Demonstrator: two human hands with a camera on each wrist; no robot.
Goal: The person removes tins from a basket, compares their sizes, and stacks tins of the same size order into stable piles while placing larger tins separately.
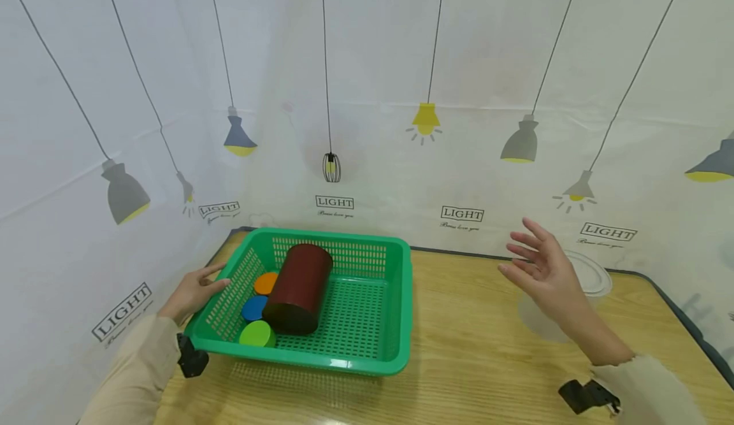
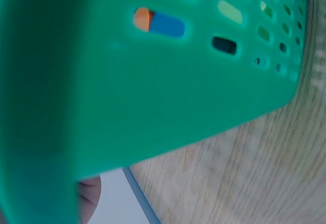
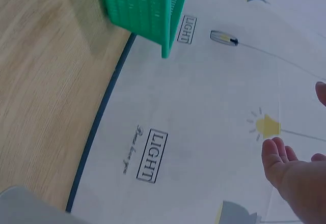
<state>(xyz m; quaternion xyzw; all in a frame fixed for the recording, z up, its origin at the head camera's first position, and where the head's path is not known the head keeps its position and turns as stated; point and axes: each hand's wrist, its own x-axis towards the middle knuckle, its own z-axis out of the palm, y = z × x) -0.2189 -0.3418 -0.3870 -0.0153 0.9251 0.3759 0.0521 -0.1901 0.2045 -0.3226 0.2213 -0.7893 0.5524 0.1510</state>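
Note:
A green plastic basket (image 1: 404, 310) with slotted walls is on the left of the wooden table. My left hand (image 1: 192, 294) holds its left rim, thumb over the top and fingers at the outer side; one finger (image 2: 90, 198) shows beside the rim in the left wrist view. Inside lies a dark red cylinder (image 1: 301, 285), leaning at a slant. Along the left wall sit an orange round piece (image 1: 266, 283), a blue one (image 1: 254, 308) and a lime green one (image 1: 258, 334). My right hand (image 1: 547, 275), fingers spread and bent slightly, is raised and holds nothing.
Behind my right hand stands a pale, see-through tub with a white ridged rim (image 1: 593, 272), partly hidden by the hand. A white cloth (image 1: 378, 157) printed with lamps hangs at the back and left of the wooden table (image 1: 459, 348).

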